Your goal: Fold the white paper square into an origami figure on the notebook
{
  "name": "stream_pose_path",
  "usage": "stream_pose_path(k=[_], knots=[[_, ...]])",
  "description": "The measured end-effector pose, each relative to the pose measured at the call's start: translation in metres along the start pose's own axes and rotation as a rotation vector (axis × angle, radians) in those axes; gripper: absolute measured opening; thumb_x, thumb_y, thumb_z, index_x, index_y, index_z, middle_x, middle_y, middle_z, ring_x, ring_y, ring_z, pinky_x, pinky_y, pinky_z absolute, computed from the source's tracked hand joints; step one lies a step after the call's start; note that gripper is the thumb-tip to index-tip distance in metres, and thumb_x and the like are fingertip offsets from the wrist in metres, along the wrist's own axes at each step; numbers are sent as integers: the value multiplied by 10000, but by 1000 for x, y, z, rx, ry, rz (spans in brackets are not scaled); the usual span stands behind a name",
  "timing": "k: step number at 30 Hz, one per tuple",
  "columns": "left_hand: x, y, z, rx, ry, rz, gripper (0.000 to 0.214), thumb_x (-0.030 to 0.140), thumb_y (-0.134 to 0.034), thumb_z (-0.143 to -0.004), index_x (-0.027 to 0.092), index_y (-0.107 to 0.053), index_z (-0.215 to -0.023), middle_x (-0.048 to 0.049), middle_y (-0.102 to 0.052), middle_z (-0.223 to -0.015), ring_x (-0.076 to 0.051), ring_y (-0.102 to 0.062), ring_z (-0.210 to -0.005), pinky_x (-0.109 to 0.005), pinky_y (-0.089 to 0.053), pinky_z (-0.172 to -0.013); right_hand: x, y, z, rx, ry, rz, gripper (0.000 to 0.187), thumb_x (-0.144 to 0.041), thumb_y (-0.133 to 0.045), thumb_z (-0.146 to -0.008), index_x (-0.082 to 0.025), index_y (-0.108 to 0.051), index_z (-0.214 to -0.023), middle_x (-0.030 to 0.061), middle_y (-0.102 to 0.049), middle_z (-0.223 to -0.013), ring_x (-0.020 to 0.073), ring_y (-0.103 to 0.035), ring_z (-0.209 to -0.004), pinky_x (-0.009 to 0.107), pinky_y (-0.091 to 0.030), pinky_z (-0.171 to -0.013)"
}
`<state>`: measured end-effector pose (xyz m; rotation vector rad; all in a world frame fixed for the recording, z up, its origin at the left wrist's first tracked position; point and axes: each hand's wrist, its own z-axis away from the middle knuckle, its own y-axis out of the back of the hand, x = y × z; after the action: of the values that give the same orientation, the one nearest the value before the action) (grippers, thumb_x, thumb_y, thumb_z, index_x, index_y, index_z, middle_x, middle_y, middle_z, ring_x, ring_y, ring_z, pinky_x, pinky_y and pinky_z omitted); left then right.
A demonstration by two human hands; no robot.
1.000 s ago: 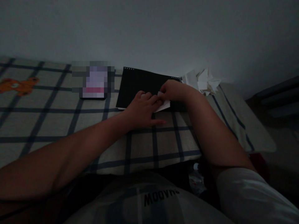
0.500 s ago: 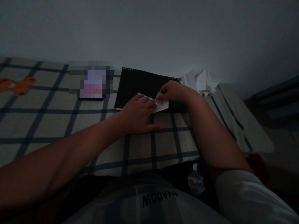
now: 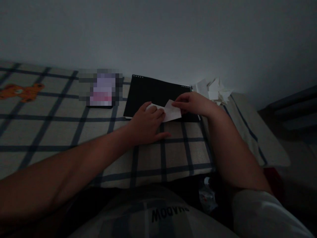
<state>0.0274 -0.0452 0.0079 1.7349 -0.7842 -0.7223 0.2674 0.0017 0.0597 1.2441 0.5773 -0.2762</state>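
Observation:
A small piece of white paper (image 3: pixel 172 114) lies on the front part of a black notebook (image 3: pixel 158 91) with punched holes along its far edge. My left hand (image 3: pixel 148 124) rests on the paper's left part, palm down, its fingers pressing on it and its thumb stretched out over the checked cloth. With thumb and fingers together, my right hand (image 3: pixel 189 103) holds a raised flap of the same paper. The paper's left part is mostly hidden under my left fingers.
Folded white paper pieces (image 3: pixel 218 91) are heaped by the notebook's right far corner, against the wall. Left of the notebook lies a phone (image 3: pixel 102 91) with a blurred screen. An orange figure (image 3: pixel 27 92) is farther left. A clear bottle (image 3: pixel 207 196) is below the cloth's front edge.
My right hand has drawn back slightly to the right, and its fingers now show more at the paper's raised flap. My left hand stays on the paper. The view has shifted a little.

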Motion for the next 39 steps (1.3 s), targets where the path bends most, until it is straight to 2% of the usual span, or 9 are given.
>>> stream_pose_path(k=[3, 7, 12, 16, 18, 21, 26, 33, 39], knots=[[0, -3, 0, 28, 70, -22, 756, 706, -422, -1009, 89, -693, -1351, -198, -702, -1341, -384, -627, -1191, -580, -440, -1083, 6, -4, 0, 21, 47, -82, 410, -444, -691, -951, -226, -677, -1298, 20, -755, -838, 177, -677, -725, 266, -467, -617], [-1, -3, -1, 2, 143, -48, 753, 666, -390, -1032, 65, -656, -1397, -227, -680, -1356, -394, -620, -1186, -560, -473, -997, 12, -14, -8, 60, 155, -128, 570, -284, -702, -904, -220, -558, -1452, 2, -724, -852, 190, -671, -778, 279, -488, -667], [-6, -2, 0, 23, 162, -40, 770, 678, -391, -1028, 67, -633, -1428, -235, -639, -1442, -402, -594, -1255, -561, -462, -1018, 11, -25, -15, 208, 235, -44, 598, -189, -634, -886, -217, -541, -1475, 11, -699, -915, 190, -638, -837, 306, -501, -767], [-13, 1, 2, 39, 77, -21, 635, 575, -420, -1051, 118, -635, -1437, -180, -557, -1585, -374, -507, -1434, -567, -387, -1147, 8, -27, -14, 241, 263, 1, 583, -190, -590, -900, -207, -535, -1481, 25, -701, -956, 198, -639, -848, 330, -511, -817], [-15, 1, 3, 21, 61, -10, 590, 535, -413, -1063, 144, -637, -1444, -162, -574, -1578, -349, -494, -1472, -569, -334, -1204, 6, -28, -14, 251, 285, 26, 596, -185, -579, -905, -201, -525, -1499, 43, -711, -999, 205, -648, -874, 342, -517, -843], [-16, 0, 4, -14, 102, -13, 592, 535, -385, -1074, 164, -621, -1470, -156, -621, -1531, -331, -519, -1469, -568, -306, -1226, 6, -30, -18, 269, 307, 59, 599, -171, -571, -910, -187, -527, -1507, 75, -727, -1071, 215, -662, -920, 359, -527, -879], [-18, 0, 2, -65, 109, -6, 677, 558, -369, -1071, 76, -588, -1493, -203, -614, -1524, -347, -547, -1447, -556, -327, -1210, 10, -37, -31, 338, 314, 110, 554, -143, -559, -908, -177, -575, -1461, 105, -749, -1144, 238, -680, -1006, 395, -531, -950], [-22, 0, 4, -2, 110, -20, 676, 588, -411, -1047, 107, -617, -1475, -219, -647, -1479, -386, -556, -1416, -597, -346, -1166, 9, -41, -41, 469, 339, 259, 495, -163, -444, -978, -200, -619, -1440, 133, -705, -1348, 271, -629, -1229, 425, -462, -1109], [-22, 0, 4, 3, 116, 22, 665, 593, -507, -1011, 138, -620, -1481, -204, -642, -1488, -414, -550, -1397, -630, -341, -1156, -5, -42, -33, 478, 376, 312, 485, -207, -370, -1028, -188, -637, -1433, 155, -716, -1312, 308, -600, -1254, 459, -440, -1127]])
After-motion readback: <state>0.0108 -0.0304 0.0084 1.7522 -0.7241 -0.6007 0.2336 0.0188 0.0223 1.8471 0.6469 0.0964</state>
